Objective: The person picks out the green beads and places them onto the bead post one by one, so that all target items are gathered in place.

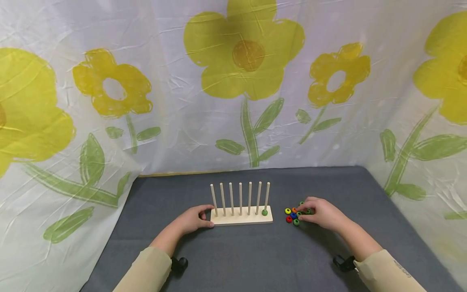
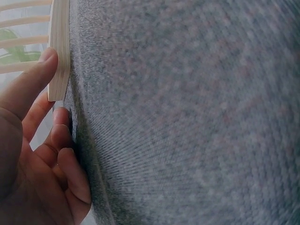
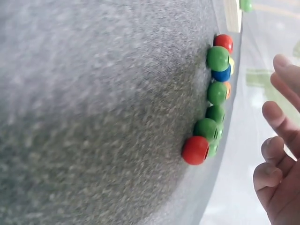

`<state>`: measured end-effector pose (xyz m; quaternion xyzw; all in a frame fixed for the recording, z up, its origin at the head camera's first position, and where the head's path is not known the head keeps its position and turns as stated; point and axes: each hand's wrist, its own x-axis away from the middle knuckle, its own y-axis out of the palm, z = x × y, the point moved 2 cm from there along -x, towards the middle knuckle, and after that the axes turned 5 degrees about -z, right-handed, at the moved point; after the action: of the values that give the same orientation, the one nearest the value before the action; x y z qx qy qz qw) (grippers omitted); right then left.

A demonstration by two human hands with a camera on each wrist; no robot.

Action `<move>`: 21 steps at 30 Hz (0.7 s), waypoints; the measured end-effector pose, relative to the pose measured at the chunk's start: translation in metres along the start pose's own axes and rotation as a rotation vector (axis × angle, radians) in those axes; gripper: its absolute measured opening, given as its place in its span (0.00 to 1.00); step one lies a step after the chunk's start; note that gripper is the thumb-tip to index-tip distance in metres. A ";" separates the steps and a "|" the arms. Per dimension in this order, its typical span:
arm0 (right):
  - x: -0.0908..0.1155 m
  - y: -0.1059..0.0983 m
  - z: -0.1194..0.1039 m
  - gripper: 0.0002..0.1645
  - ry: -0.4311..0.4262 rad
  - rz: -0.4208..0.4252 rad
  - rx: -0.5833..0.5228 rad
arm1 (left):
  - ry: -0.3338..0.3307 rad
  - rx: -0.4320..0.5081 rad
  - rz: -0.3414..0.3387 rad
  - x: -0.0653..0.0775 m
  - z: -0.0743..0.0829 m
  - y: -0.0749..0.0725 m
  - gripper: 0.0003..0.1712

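Note:
A pale wooden peg board [image 1: 240, 219] with several upright pegs stands mid-table, a green bead [image 1: 264, 212] low on its rightmost peg. My left hand [image 1: 191, 220] grips the board's left end; in the left wrist view the thumb [image 2: 46, 61] lies on the wood near the outermost peg and another finger passes behind. To the right of the board is a loose cluster of beads: yellow [image 1: 288, 211], blue [image 1: 293, 215], red [image 3: 195, 150] and several green [image 3: 218, 58]. Over this cluster hovers my right hand [image 1: 322, 213], fingers apart and loosely bent, holding nothing.
A dark grey cloth [image 1: 233, 255] covers the table. White hangings [image 1: 175, 134] printed with yellow flowers rise behind and at both sides. Black straps [image 1: 343, 263] circle both wrists near the beige sleeves.

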<state>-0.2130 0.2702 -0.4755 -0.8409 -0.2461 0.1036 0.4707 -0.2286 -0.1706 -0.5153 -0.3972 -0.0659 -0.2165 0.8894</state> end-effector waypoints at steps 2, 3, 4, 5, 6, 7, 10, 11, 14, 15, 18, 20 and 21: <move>0.002 0.000 0.001 0.14 0.009 -0.002 0.000 | -0.003 0.000 -0.003 0.000 0.000 0.000 0.35; 0.003 0.000 0.001 0.14 0.013 -0.003 0.000 | -0.004 -0.001 -0.003 0.000 0.000 0.000 0.35; 0.004 0.000 0.001 0.13 0.013 -0.002 0.002 | -0.005 -0.004 -0.003 -0.001 -0.001 0.000 0.35; 0.005 0.000 0.000 0.13 0.014 -0.003 0.003 | -0.005 -0.005 -0.003 -0.001 -0.001 0.000 0.35; 0.005 0.001 0.000 0.13 0.013 -0.005 0.004 | -0.004 -0.006 -0.002 -0.001 -0.001 0.001 0.35; 0.005 0.001 0.000 0.12 0.013 -0.005 0.007 | -0.004 -0.009 -0.002 -0.002 -0.002 0.000 0.35; 0.004 0.003 0.001 0.11 0.009 -0.015 0.018 | -0.003 -0.016 -0.005 -0.002 -0.003 0.001 0.35; 0.003 0.004 0.001 0.11 0.006 -0.017 0.023 | -0.003 -0.018 -0.005 -0.002 -0.003 0.001 0.35; 0.001 0.007 0.003 0.11 0.001 -0.024 0.048 | -0.004 -0.019 -0.004 -0.002 -0.004 0.001 0.35; 0.000 0.008 0.003 0.10 0.001 -0.025 0.056 | -0.004 -0.017 -0.003 -0.002 -0.004 0.001 0.35; -0.002 0.009 0.004 0.10 0.004 -0.033 0.085 | 0.001 -0.013 -0.001 -0.001 -0.003 0.001 0.35; -0.004 0.011 0.005 0.10 0.011 -0.039 0.098 | 0.004 -0.015 -0.002 -0.001 -0.003 0.001 0.35; -0.005 0.011 0.006 0.09 0.015 -0.042 0.103 | 0.004 -0.015 -0.002 -0.001 -0.003 0.001 0.34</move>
<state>-0.2161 0.2668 -0.4884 -0.8110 -0.2545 0.1002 0.5172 -0.2297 -0.1717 -0.5182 -0.4035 -0.0629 -0.2188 0.8862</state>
